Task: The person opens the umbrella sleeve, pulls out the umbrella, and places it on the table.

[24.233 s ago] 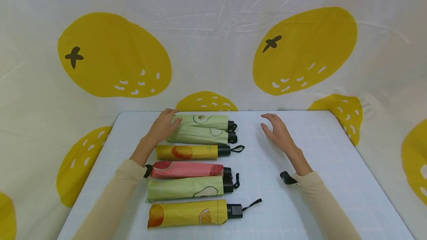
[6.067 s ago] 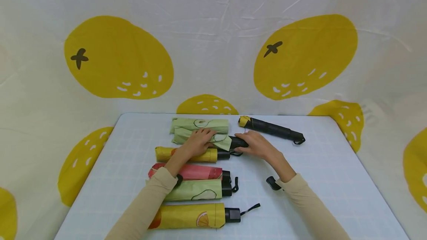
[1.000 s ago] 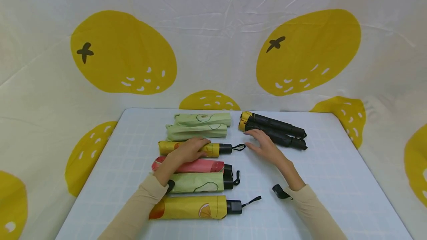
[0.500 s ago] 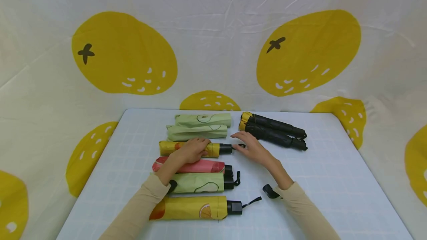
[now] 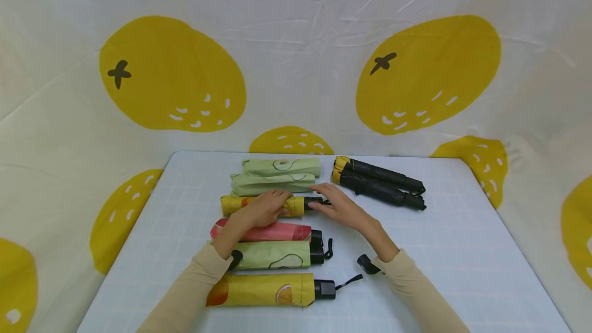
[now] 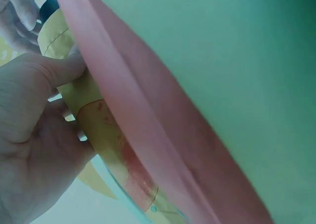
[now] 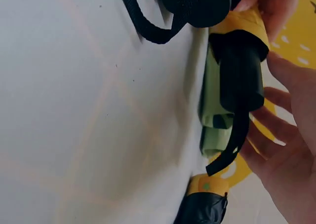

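Note:
In the head view, a yellow folded umbrella in a fruit-print sleeve (image 5: pixel 295 206) lies in the middle of the row. My left hand (image 5: pixel 263 209) grips its sleeve; in the left wrist view the thumb (image 6: pixel 69 68) lies across the yellow fabric and the fingers are mostly hidden. At the umbrella's black handle (image 7: pixel 240 78) is my right hand (image 7: pixel 291 130), its thumb and extended fingers spread around the handle's side and end. A black wrist strap (image 7: pixel 237 145) hangs from that handle. Right behind lie two green avocado-print sleeves (image 5: pixel 273 184) with no handles showing.
Two black folded umbrellas (image 5: pixel 386 173) with yellow ends lie side by side at the back right. Nearer the front are a pink umbrella (image 5: pixel 282 231), a green avocado-print umbrella (image 5: pixel 277 255) and another yellow umbrella (image 5: pixel 263 290), handles pointing right. A fruit-print cloth (image 5: pixel 296 66) hangs behind the table.
Both avocado-print umbrellas have lost their black handles since the earliest frame, and two black umbrellas now lie at right. Lately my right hand moved left to the yellow umbrella's handle; the left stayed.

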Demonstrator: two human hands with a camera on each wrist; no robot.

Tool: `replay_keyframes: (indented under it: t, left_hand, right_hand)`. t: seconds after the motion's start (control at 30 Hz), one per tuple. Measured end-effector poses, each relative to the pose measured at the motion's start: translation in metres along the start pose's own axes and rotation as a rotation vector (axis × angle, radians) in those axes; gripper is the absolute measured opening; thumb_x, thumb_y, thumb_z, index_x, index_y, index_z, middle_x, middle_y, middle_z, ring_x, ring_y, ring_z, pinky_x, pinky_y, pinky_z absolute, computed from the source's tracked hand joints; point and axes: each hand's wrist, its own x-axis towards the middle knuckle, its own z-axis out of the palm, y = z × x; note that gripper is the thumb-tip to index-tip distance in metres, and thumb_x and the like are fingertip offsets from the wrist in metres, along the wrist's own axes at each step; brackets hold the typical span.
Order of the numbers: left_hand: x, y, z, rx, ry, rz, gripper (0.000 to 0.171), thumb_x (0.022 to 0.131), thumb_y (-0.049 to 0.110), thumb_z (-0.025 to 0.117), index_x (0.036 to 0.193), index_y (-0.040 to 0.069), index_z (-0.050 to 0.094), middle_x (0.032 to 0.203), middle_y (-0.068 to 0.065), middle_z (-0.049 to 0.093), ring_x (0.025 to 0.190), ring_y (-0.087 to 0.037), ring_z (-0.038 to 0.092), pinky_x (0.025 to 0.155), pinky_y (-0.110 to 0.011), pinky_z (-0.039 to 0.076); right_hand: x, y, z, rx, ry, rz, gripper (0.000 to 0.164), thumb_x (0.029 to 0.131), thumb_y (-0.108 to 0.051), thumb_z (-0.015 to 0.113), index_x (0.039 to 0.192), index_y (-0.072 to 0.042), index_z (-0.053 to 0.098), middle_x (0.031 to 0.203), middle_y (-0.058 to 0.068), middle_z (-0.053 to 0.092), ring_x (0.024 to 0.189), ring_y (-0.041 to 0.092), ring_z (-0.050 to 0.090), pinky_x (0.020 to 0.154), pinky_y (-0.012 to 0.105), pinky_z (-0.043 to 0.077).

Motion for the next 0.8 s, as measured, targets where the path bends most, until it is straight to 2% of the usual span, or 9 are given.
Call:
replay_keyframes:
  t: [0.13,0.3,0.53,0.8]
  left_hand:
    - [-0.0023,-0.0014,-0.0029,-0.01,0.017,0.034,0.036,0.105,0.014,0.06,0.136,-0.002,0.05,0.126,-0.019,0.063,0.119,-0.038,0.059,0.105,-0.052,0.046]
    - [-0.0032,-0.0015,-0.0063,-0.043,0.027,0.071,0.038,0.106,0.013,0.058,0.139,-0.003,0.049,0.129,-0.019,0.061,0.119,-0.037,0.058,0.105,-0.05,0.046]
    - [-0.0045,0.0,-0.0096,-0.115,-0.006,0.051,0.043,0.106,0.016,0.059,0.143,-0.001,0.048,0.137,-0.019,0.058,0.124,-0.037,0.055,0.108,-0.052,0.043]
    - [-0.005,-0.0023,-0.0063,-0.149,0.027,0.076,0.049,0.103,0.02,0.066,0.143,-0.001,0.051,0.132,-0.018,0.06,0.116,-0.034,0.059,0.102,-0.051,0.047]
  right_hand:
    - [0.0023,-0.0026,0.0023,-0.025,-0.028,-0.006,0.052,0.101,-0.026,0.068,0.144,0.001,0.054,0.14,0.019,0.058,0.129,0.032,0.054,0.108,0.051,0.045]
    - [0.0028,-0.0039,0.0049,-0.043,-0.046,-0.031,0.049,0.1,-0.023,0.069,0.142,-0.001,0.057,0.139,0.015,0.06,0.126,0.029,0.056,0.106,0.049,0.047]
    - [0.002,-0.0023,0.0085,-0.058,-0.039,-0.127,0.048,0.099,-0.016,0.071,0.141,0.003,0.058,0.134,0.016,0.065,0.12,0.029,0.062,0.1,0.046,0.051]
    - [-0.0011,-0.0003,0.0077,-0.052,-0.011,-0.131,0.049,0.096,-0.016,0.074,0.139,0.003,0.06,0.131,0.015,0.066,0.117,0.027,0.064,0.097,0.044,0.053]
